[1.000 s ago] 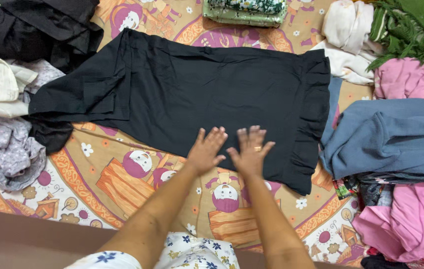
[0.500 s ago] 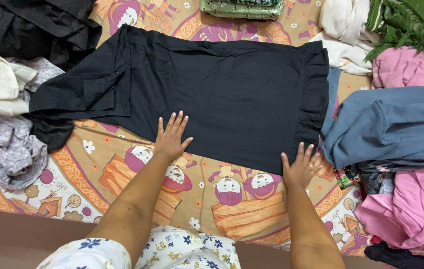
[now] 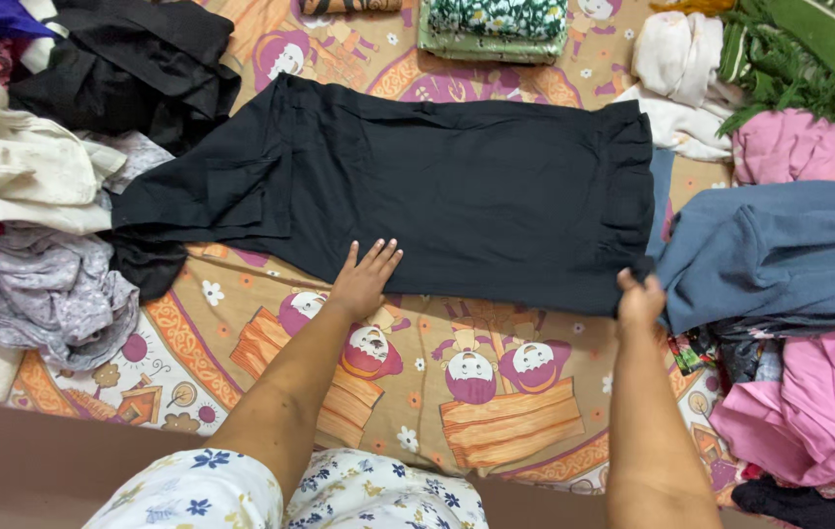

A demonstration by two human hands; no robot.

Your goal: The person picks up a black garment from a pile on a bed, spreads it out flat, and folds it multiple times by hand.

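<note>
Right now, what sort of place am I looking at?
Most likely a home room where laundry is sorted: a black garment lies flat on a cartoon-print bedsheet, with loose clothes heaped around, such as a blue-grey garment and a pink one.

- Bed covered by an orange-tan bedsheet (image 3: 241,353) printed with cartoon figures, houses and flowers.
- Brown strip (image 3: 65,460) runs along the near edge of the bed; material cannot be told.
- Light is even and soft, without hard shadows.
- Walls, windows and floor out of view.
</note>
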